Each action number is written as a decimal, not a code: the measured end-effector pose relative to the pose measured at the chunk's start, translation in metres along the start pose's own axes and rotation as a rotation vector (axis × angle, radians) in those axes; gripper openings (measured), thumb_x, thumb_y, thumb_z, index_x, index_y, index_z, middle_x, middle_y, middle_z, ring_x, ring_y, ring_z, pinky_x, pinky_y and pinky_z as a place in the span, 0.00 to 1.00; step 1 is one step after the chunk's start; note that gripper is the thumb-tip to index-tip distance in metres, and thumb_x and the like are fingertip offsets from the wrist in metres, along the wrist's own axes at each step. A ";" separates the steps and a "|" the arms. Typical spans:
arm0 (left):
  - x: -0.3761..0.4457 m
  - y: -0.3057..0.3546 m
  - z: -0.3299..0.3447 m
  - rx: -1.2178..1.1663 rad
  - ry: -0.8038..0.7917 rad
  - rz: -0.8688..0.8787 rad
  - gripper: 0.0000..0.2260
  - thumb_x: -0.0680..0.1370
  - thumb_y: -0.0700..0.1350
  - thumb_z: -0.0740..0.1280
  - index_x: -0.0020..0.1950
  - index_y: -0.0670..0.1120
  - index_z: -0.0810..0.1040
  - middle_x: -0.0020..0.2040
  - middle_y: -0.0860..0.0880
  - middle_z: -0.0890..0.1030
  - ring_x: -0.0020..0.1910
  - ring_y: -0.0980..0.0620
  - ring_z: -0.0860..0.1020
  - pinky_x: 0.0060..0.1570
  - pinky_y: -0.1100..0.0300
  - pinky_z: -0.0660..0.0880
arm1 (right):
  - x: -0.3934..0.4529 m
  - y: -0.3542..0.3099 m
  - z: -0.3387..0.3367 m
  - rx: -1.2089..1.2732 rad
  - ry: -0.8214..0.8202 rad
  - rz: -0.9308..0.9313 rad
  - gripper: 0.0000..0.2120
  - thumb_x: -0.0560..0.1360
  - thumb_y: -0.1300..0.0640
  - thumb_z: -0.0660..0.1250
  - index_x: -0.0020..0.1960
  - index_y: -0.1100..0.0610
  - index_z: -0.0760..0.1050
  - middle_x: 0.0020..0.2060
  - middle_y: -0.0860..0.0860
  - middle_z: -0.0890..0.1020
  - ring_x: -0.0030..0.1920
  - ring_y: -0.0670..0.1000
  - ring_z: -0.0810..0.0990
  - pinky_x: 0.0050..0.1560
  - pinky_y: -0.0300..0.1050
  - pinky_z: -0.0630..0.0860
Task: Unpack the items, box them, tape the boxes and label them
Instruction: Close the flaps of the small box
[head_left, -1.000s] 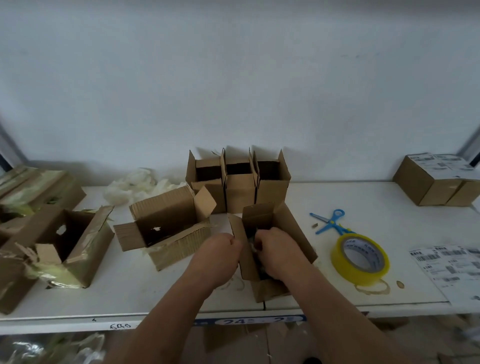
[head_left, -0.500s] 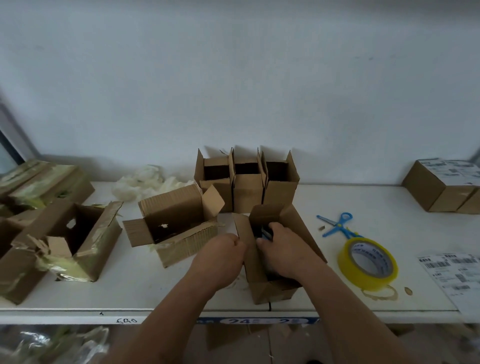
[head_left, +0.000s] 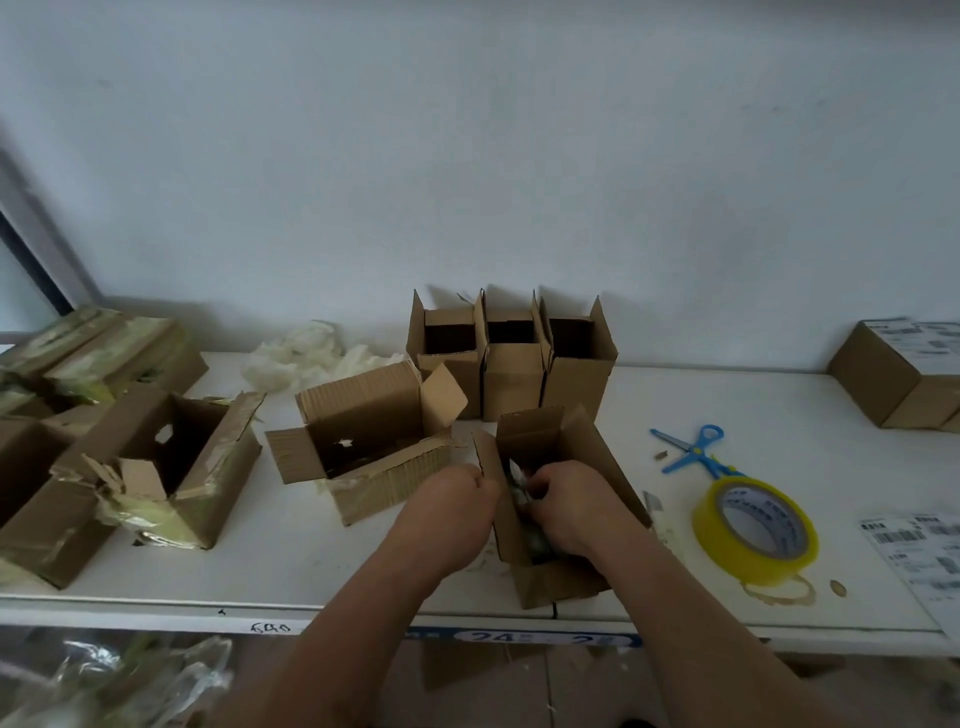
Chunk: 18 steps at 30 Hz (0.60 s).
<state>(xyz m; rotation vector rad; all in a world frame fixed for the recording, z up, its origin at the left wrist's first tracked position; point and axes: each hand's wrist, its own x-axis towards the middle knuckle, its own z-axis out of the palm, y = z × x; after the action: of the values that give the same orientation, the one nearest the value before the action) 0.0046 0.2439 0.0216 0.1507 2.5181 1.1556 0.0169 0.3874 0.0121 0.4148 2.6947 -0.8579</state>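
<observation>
Now your right hand (head_left: 563, 506) has sunk deeper into the small open box (head_left: 558, 519) at the bench (head_left: 779, 415) edge, gripping a wrapped item. Your left hand (head_left: 457, 499) still pinches its flap, so boxing continues; taping waits.

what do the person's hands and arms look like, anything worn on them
Both arms are bare from the bottom edge of the view up to the hands: no sleeve shows. The left hand and right hand wear no gloves, and no watch, bracelet or ring is visible on the wrists or the backs of the hands. The fingers are mostly hidden, so rings there cannot be ruled out.
</observation>
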 end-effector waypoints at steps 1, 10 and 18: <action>0.000 -0.001 0.000 0.012 0.000 0.001 0.12 0.83 0.47 0.57 0.47 0.44 0.77 0.47 0.42 0.80 0.47 0.45 0.79 0.50 0.51 0.77 | 0.000 0.000 -0.001 0.010 -0.010 -0.003 0.08 0.80 0.55 0.64 0.57 0.52 0.79 0.47 0.49 0.79 0.41 0.44 0.74 0.49 0.40 0.70; -0.002 -0.012 -0.014 0.109 0.020 0.019 0.12 0.83 0.48 0.57 0.45 0.48 0.76 0.41 0.48 0.78 0.39 0.54 0.75 0.38 0.61 0.71 | -0.009 -0.007 -0.014 0.013 -0.031 -0.135 0.11 0.82 0.53 0.59 0.59 0.50 0.78 0.53 0.47 0.79 0.48 0.44 0.74 0.39 0.32 0.65; -0.008 0.005 -0.070 0.577 0.361 0.289 0.14 0.83 0.58 0.53 0.45 0.52 0.72 0.40 0.55 0.75 0.37 0.56 0.75 0.38 0.57 0.76 | -0.001 -0.063 -0.032 -0.107 0.156 -0.309 0.11 0.82 0.52 0.57 0.52 0.49 0.77 0.45 0.46 0.79 0.44 0.42 0.75 0.39 0.34 0.68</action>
<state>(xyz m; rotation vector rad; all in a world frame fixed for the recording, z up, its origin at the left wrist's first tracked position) -0.0143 0.1954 0.0694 0.5060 3.1770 0.5402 -0.0106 0.3569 0.0700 0.0420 2.9831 -0.7820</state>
